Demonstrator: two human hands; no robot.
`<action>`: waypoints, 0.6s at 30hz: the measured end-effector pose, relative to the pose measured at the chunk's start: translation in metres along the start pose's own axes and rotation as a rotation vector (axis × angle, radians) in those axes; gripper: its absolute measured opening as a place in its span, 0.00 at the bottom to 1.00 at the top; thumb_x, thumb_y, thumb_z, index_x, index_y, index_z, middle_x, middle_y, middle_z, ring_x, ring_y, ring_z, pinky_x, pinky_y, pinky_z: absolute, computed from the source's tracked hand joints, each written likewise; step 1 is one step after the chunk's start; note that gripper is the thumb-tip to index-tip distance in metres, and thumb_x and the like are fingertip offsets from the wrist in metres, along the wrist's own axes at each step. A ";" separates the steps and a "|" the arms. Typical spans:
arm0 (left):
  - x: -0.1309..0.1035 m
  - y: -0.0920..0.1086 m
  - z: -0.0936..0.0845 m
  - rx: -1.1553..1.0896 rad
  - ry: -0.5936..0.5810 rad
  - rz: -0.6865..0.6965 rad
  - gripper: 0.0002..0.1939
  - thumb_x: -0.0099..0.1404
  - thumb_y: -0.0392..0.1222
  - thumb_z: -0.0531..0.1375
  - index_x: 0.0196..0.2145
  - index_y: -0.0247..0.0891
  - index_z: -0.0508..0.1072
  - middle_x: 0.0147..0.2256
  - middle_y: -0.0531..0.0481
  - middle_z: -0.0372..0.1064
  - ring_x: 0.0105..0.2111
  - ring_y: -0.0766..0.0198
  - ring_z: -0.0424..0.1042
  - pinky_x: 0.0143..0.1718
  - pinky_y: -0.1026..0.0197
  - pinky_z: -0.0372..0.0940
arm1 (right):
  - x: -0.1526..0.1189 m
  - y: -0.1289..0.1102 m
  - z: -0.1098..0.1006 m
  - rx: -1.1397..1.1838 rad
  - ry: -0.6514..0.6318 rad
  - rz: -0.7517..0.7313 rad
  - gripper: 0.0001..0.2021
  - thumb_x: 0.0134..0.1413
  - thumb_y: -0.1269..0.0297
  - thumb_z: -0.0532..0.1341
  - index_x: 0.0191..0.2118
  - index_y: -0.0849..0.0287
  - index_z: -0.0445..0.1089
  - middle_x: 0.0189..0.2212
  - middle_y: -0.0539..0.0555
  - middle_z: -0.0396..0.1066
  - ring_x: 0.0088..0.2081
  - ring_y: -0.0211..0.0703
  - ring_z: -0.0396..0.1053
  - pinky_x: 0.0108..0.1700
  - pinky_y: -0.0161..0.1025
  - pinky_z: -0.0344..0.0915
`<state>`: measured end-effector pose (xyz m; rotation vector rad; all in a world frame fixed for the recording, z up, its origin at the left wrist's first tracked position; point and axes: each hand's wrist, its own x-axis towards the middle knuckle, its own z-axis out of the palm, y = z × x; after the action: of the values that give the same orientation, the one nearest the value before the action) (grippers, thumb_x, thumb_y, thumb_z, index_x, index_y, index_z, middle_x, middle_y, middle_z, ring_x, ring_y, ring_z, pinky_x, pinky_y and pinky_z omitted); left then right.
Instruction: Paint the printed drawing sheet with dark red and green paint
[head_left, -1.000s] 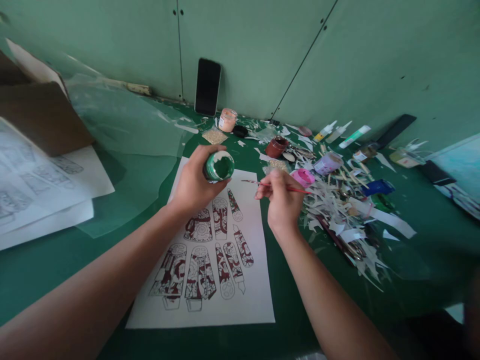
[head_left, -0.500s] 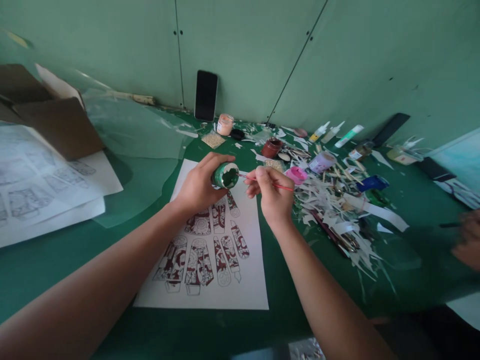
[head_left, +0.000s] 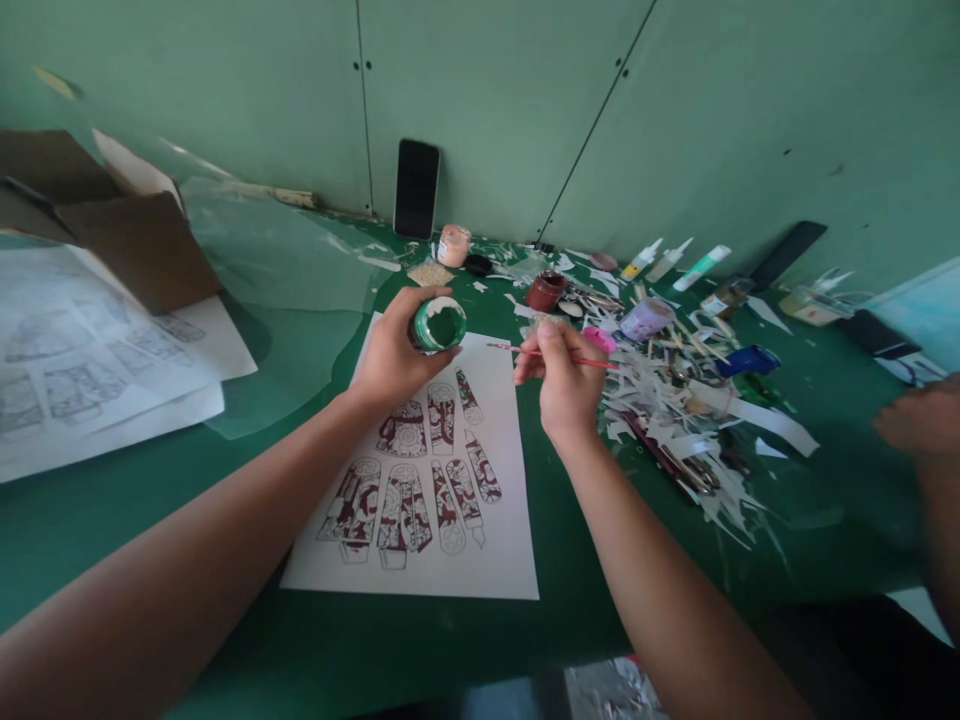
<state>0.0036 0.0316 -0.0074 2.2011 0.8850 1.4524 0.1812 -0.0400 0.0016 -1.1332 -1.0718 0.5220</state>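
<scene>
In my left hand (head_left: 394,350) is an open jar of green paint (head_left: 441,325), tilted so its mouth faces me, with whitish paint around the rim. My right hand (head_left: 566,385) pinches a thin red paintbrush (head_left: 574,359); its tip points left and stands apart from the jar. Beneath both hands lies a white sheet of paper (head_left: 502,560) printed with outlined, patterned shapes. Many of these are filled with dark red, and a small one near the top has green on it. My left hand and forearm cover the sheet's upper left part.
Paper scraps (head_left: 660,400) and open paint jars heap up on the right, among them a dark red jar (head_left: 546,291). A phone (head_left: 417,190) leans on the wall. At left are a cardboard box (head_left: 142,250) and printed sheets (head_left: 172,410). Another person's hand (head_left: 919,415) is at far right.
The brush tip has come away from the jar's mouth as my right hand moved right. My left hand has shifted slightly up and left with the jar. The other person's hand has moved left.
</scene>
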 end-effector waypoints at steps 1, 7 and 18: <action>0.000 -0.001 0.000 -0.004 0.014 -0.012 0.27 0.52 0.33 0.69 0.51 0.40 0.69 0.50 0.47 0.72 0.52 0.54 0.72 0.55 0.52 0.68 | 0.001 0.002 -0.001 0.012 0.004 0.012 0.21 0.54 0.44 0.61 0.22 0.55 0.65 0.15 0.44 0.63 0.15 0.31 0.63 0.18 0.33 0.63; 0.002 -0.006 0.001 -0.033 0.083 -0.049 0.27 0.52 0.36 0.69 0.50 0.38 0.69 0.51 0.46 0.72 0.52 0.53 0.72 0.56 0.51 0.68 | 0.001 0.016 0.002 -0.017 -0.075 0.195 0.24 0.51 0.41 0.62 0.18 0.55 0.63 0.09 0.42 0.58 0.11 0.30 0.57 0.15 0.32 0.61; 0.002 -0.007 0.000 -0.013 0.086 -0.033 0.27 0.52 0.36 0.69 0.50 0.38 0.69 0.52 0.47 0.72 0.53 0.52 0.72 0.58 0.51 0.67 | -0.006 0.027 0.002 -0.101 -0.168 0.275 0.26 0.50 0.41 0.64 0.15 0.56 0.60 0.07 0.41 0.54 0.09 0.28 0.54 0.14 0.30 0.57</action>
<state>0.0022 0.0385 -0.0107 2.1181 0.9329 1.5427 0.1817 -0.0336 -0.0251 -1.3545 -1.1017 0.7983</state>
